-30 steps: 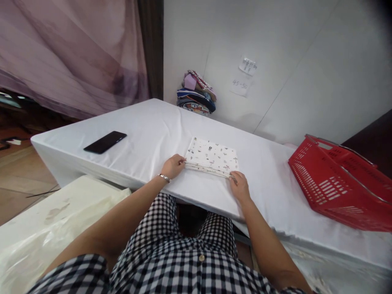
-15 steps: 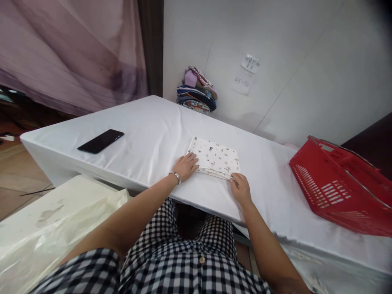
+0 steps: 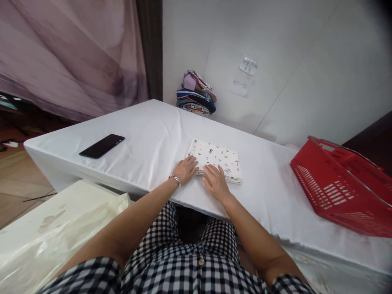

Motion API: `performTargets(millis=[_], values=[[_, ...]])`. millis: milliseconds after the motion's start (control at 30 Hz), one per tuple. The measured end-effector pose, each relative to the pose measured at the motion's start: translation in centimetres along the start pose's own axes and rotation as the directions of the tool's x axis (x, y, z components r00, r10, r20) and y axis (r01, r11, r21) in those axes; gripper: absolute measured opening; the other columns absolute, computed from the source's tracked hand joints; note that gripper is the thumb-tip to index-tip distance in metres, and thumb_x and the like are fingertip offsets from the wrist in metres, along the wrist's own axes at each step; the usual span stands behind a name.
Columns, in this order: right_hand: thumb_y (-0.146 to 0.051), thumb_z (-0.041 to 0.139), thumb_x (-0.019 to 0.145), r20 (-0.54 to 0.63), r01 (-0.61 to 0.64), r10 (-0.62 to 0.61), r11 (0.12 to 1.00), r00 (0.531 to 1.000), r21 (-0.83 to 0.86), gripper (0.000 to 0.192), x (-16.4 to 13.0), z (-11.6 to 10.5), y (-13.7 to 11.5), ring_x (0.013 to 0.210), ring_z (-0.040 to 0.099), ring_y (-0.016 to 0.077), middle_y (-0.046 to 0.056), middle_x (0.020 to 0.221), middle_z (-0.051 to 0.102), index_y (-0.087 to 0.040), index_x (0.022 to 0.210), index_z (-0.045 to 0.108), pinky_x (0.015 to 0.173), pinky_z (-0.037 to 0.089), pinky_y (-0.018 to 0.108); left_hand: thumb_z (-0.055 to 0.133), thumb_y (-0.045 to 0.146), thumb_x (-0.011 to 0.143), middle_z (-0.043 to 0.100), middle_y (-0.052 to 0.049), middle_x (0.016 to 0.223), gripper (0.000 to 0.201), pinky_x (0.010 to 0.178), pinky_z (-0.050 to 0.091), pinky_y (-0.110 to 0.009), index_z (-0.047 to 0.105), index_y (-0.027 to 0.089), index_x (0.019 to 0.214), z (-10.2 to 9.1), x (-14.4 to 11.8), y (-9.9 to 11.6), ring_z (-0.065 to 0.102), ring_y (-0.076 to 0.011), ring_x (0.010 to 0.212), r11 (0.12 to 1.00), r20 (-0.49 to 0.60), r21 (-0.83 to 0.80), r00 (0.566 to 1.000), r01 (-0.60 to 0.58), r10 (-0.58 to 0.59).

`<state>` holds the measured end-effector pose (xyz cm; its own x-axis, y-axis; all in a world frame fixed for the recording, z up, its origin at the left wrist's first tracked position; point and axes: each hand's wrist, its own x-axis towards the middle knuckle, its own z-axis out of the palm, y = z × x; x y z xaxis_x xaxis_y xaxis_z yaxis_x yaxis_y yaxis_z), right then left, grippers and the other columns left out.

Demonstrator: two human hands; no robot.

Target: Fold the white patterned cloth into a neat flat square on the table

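my right hand (image 3: 216, 184) has slid in from the corner; both it and my left hand (image 3: 185, 169) now press flat, fingers spread, on the folded cloth (image 3: 218, 158) on the worktop (image 3: 147, 139).

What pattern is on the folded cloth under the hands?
White folded cloth with small scattered dark motifs; head view.

You face a counter (image 3: 147, 134) draped in white cloth, pushed against pale panelled walls (image 3: 306, 61) that carry two small paper notes (image 3: 243, 77). To your left hangs a mauve curtain (image 3: 67, 53) beside a dark post (image 3: 150, 49), with wooden floor (image 3: 15, 183) below it.
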<state>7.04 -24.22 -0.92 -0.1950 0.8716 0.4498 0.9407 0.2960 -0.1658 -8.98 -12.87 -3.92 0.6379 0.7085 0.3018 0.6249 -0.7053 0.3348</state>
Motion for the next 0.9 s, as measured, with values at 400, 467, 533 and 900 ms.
performTargets(millis=[400,467,533,900], values=[[-0.028,0.04,0.09,-0.069,-0.119,0.115,0.991,0.991,-0.057,0.037,-6.8,-1.1,8.4,0.118,0.048,0.0223,0.009,0.124,0.057,-0.019,0.124,0.052,0.1,0.035,0.044,0.032,0.041,0.091,0.042,0.0,0.14,0.04,0.107,0.028,-0.045,0.05,0.027,0.125,-0.2,0.0,-0.1,0.025,-0.021,0.134,0.998,0.035,-0.054,0.998,0.045,-0.044],[-0.029,0.04,0.09,-0.138,-0.142,0.14,0.99,0.981,-0.011,0.035,-7.6,-1.2,9.4,0.114,0.051,0.0224,0.009,0.118,0.06,-0.019,0.12,0.055,0.098,0.039,0.044,0.032,0.041,0.091,0.041,0.0,0.141,0.041,0.106,0.028,-0.046,0.05,0.027,0.125,-0.2,0.0,-0.1,0.025,-0.0213,0.134,0.997,0.043,-0.056,0.998,0.051,-0.049],[-0.031,0.041,0.09,-0.19,-0.151,0.156,0.988,0.969,0.04,0.034,-7.7,-1.0,9.8,0.112,0.053,0.023,0.01,0.114,0.062,-0.019,0.118,0.058,0.097,0.042,0.044,0.031,0.042,0.091,0.04,0.0,0.141,0.041,0.106,0.028,-0.046,0.05,0.027,0.125,-0.2,0.0,-0.1,0.024,-0.0212,0.135,0.997,0.044,-0.052,0.998,0.052,-0.05],[-0.033,0.042,0.089,-0.211,-0.2,0.215,0.975,0.954,0.093,0.035,-7.4,-0.4,9.5,0.111,0.053,0.0241,0.012,0.114,0.061,-0.017,0.115,0.06,0.097,0.043,0.046,0.033,0.041,0.09,0.045,-0.002,0.138,0.042,0.107,0.03,-0.042,0.052,0.024,0.123,-0.1,0.0,-0.5,0.028,-0.0204,0.133,0.998,0.006,-0.061,1.0,0.024,-0.024]])
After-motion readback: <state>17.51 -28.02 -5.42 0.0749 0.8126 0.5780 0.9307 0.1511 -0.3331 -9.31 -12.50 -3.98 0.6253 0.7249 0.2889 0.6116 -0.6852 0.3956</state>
